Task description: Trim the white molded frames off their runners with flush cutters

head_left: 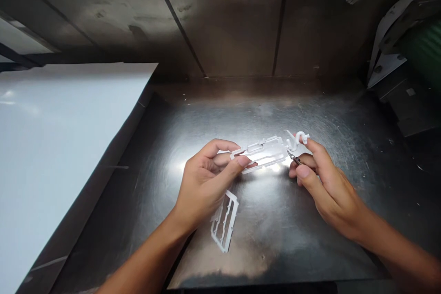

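White frame (266, 159) (head view): above the metal table (282, 225); looks light, stiff, snappable, so pinch its outer edges.
Your left hand (210, 179): thumb and fingers pinching the frame's left end.
Your right hand (327, 188): holding a small metal tool (295, 159) by the right end.

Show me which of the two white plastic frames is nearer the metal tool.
The upper frame, held in the left hand, its right end beside the metal tool; the lower frame shows below that hand, farther off.
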`<state>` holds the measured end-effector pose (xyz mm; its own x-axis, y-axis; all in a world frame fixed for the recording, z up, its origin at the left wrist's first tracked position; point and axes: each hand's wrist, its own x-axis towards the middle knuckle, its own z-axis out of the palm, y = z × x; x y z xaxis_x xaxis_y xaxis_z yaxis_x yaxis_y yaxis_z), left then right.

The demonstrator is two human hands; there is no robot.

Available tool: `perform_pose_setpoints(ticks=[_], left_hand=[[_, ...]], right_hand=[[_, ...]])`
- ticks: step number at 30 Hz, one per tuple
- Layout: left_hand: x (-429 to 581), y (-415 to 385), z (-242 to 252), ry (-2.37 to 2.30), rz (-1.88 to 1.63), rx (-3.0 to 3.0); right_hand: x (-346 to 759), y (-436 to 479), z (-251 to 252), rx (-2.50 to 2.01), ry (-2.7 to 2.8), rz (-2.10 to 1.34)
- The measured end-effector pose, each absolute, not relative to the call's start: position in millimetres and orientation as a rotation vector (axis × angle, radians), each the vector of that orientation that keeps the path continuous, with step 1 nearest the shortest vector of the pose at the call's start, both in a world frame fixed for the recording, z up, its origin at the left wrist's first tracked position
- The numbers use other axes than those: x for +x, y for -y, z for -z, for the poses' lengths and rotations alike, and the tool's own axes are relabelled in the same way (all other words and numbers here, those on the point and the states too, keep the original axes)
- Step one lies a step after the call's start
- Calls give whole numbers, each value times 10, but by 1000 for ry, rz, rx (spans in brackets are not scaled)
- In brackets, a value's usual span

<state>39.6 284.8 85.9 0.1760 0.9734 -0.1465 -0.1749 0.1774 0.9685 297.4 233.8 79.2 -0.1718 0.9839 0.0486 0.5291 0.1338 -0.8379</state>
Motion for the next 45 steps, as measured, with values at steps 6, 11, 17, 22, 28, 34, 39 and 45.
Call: perform_pose_setpoints(ticks=[6,11,17,22,28,34,39,45], left_hand=[[377,-2818,-869,-1074,-1052,1062],[373,-2804,-851,-1070,-1028,1091],[394,-2799,-865,-1108,-1039,1095],[412,-2792,-890,-1144,-1057,1076],[484,-2763,-918,-1183,-1069,1054],[462,-2787,-882,-1152,-1019,1051],[416,-2882,-806,-1092,-998,1013],[408,-2923,-786,-1063,-987,966]], right_hand=[[2947,-2332,-815,-1477,1777,-920],[2945,-2330,-828,-1473,1768,-948],[2947,-2323,-833,-1486,1775,-931],[2943,-2344,-850,-1522,1829,-897],[2926,-2355,-837,-1532,1893,-766],[2873,-2334,-811,-1559,1926,-582],[2905,-2321,-850,-1385,1832,-900],[2922,-2352,-857,-1423,1807,-992]])
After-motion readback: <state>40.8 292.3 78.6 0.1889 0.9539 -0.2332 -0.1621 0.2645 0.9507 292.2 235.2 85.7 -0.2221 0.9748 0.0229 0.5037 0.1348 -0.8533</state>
